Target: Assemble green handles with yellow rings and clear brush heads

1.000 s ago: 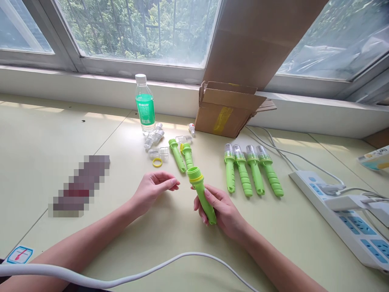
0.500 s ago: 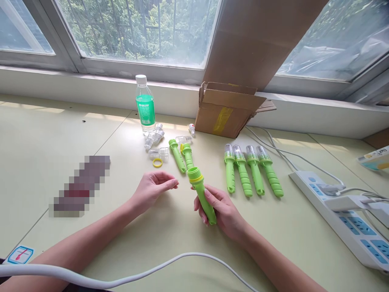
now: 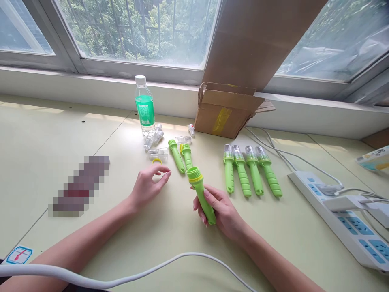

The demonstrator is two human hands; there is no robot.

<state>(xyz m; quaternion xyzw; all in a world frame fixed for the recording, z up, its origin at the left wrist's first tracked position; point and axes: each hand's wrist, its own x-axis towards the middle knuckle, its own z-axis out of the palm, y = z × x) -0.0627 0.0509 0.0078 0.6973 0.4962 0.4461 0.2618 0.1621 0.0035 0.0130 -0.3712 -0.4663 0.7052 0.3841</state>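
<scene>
My right hand (image 3: 219, 211) grips a green plastic handle (image 3: 200, 191) with a yellow ring round its threaded open top, held upright and tilted. My left hand (image 3: 149, 183) hovers with fingers apart and empty, just short of a loose yellow ring (image 3: 157, 161) and clear plastic caps (image 3: 159, 153). Two more bare green handles (image 3: 178, 156) lie beyond it. Several finished green handles with clear caps (image 3: 249, 170) lie in a row to the right.
A water bottle with a green label (image 3: 144, 106) and an open cardboard box (image 3: 224, 109) stand by the window sill. A white power strip (image 3: 340, 211) with plugs lies at right. A white cable (image 3: 146, 271) crosses the near table edge.
My left hand has opened and moved forward and left toward the yellow ring and clear caps. The right hand and its handle have stayed put.
</scene>
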